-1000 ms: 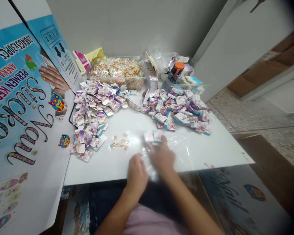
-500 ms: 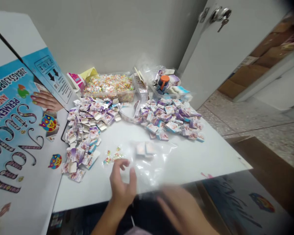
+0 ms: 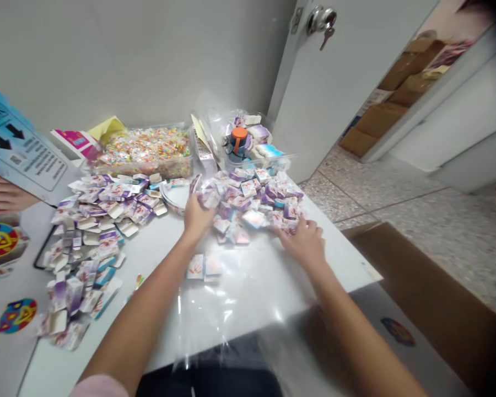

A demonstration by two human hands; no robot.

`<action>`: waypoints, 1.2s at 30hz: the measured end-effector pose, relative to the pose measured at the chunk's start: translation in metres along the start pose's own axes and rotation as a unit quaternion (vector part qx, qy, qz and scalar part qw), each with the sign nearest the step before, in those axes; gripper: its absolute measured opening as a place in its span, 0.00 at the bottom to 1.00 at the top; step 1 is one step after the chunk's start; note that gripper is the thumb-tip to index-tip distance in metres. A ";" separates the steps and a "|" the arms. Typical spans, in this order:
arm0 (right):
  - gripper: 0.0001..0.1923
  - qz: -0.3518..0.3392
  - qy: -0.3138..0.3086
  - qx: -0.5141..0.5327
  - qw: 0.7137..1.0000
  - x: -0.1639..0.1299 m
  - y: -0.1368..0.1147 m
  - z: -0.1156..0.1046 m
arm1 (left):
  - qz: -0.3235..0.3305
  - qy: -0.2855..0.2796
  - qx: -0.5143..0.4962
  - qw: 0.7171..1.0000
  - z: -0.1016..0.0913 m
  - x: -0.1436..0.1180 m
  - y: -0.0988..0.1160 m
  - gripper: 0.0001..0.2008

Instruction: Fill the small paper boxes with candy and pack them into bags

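A heap of small purple-and-white cartons (image 3: 242,201) lies at the back right of the table. At its left edge is my left hand (image 3: 198,215), with thumb and fingers closed around a carton. My right hand (image 3: 303,242) is at the heap's right front edge, its thumb and curled fingers around cartons there; the fingertips are partly hidden. Nearer to me, a clear plastic bag (image 3: 231,309) lies flat over the table's front edge. Two cartons (image 3: 204,267) sit side by side at the bag's far end. Part of some small colourful wrapped candies (image 3: 139,281) shows beside my left forearm.
Open cartons (image 3: 101,220) are heaped on the left, beside a large printed box (image 3: 25,160). Behind stand a clear tub of wrapped candies (image 3: 144,151) and another tub (image 3: 273,160) holding an orange-capped container (image 3: 238,140). A cardboard box (image 3: 421,275) is at the right, below the table edge.
Both hands have moved forward from the near table edge to the right-hand heap and closed on cartons. The view has shifted to the right.
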State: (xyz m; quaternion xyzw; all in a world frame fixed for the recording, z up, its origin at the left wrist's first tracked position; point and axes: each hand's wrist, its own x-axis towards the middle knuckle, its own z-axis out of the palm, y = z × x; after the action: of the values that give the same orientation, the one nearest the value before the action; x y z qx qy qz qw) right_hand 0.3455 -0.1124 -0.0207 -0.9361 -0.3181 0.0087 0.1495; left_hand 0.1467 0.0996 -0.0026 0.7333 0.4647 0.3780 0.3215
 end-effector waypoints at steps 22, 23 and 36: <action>0.31 -0.144 0.058 0.111 0.982 -0.038 0.004 0.019 | -0.125 -0.114 -0.342 0.924 -0.058 -0.038 0.006 0.34; 0.35 -0.133 0.050 0.131 0.981 -0.037 0.003 0.023 | -0.119 -0.139 -0.319 0.930 -0.057 -0.038 0.004 0.34; 0.38 -0.065 0.015 0.188 0.980 -0.009 -0.022 0.020 | 0.018 -0.170 0.262 0.950 -0.016 -0.027 0.018 0.12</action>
State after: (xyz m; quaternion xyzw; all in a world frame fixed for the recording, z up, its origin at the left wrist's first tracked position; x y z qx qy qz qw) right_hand 0.3230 -0.0962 -0.0348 -0.8687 -0.3687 0.0451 0.3277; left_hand 0.1335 0.0703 0.0134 0.8535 0.4725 0.1181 0.1853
